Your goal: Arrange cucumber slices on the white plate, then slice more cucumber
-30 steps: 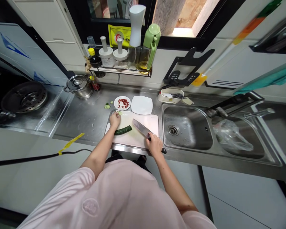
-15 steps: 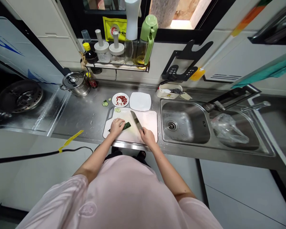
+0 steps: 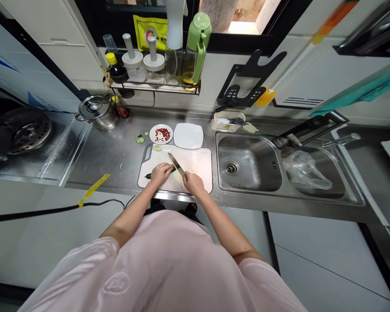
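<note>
On the white cutting board (image 3: 198,169), my left hand (image 3: 161,173) is closed over a dark green cucumber (image 3: 148,176), whose left end sticks out past my fingers. My right hand (image 3: 193,183) grips the handle of a kitchen knife (image 3: 176,164). Its blade slants up and to the left, beside my left fingertips and at the cucumber's right end; whether it touches cannot be told. Pale cucumber slices (image 3: 157,148) lie at the board's upper left. Behind the board stand a round plate (image 3: 152,138) of chopped red pieces and a white square plate (image 3: 188,135).
Green scraps (image 3: 140,139) lie left of the round plate. A steel pot (image 3: 99,113) and a wok (image 3: 17,130) stand to the left. At right is a double sink (image 3: 247,167) with a plastic bag (image 3: 307,170). A shelf above holds an oil bottle (image 3: 196,50) and jars.
The knife has moved left, from apart on the board to the cucumber's right end. My left hand now covers more of the cucumber's right part. The whole view has shifted slightly.
</note>
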`<state>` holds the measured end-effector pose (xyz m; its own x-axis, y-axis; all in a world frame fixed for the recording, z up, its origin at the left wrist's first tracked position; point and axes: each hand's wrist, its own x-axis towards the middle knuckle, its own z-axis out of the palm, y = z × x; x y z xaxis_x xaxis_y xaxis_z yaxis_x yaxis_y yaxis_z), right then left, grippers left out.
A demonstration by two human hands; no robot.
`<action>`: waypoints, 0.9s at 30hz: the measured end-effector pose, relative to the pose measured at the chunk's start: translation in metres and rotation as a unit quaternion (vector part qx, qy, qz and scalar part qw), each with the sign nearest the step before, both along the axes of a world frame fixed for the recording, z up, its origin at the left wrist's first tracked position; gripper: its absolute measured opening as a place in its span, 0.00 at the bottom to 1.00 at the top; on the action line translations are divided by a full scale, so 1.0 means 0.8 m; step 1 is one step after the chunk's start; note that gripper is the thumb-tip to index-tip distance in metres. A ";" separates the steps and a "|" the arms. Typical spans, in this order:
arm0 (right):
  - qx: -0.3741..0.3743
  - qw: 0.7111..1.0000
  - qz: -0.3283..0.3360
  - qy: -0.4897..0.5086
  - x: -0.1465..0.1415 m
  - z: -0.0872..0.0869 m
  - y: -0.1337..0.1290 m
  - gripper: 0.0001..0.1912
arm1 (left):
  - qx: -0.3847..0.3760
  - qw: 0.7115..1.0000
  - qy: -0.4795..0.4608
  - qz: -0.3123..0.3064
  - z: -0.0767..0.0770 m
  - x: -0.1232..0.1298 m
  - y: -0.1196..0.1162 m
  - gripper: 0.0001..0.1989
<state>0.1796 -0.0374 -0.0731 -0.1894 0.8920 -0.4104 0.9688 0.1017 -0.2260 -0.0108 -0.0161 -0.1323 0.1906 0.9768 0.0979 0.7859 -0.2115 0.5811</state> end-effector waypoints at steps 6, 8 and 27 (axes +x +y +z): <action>-0.011 1.000 0.008 0.008 -0.001 0.002 0.001 0.15 | 0.032 0.999 0.013 -0.006 -0.009 -0.001 -0.001 0.13; -0.009 1.000 0.010 0.007 -0.002 0.002 0.001 0.15 | 0.042 0.999 0.019 -0.008 -0.011 -0.001 -0.001 0.12; -0.040 0.998 0.043 -0.008 0.024 0.007 -0.021 0.13 | 0.070 0.997 0.034 -0.015 -0.017 0.000 -0.002 0.12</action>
<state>0.1984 -0.0542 -0.0676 -0.2571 0.8371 -0.4829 0.9607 0.1674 -0.2214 -0.0109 -0.0177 -0.1459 0.2300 0.9483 0.2186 0.8143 -0.3105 0.4903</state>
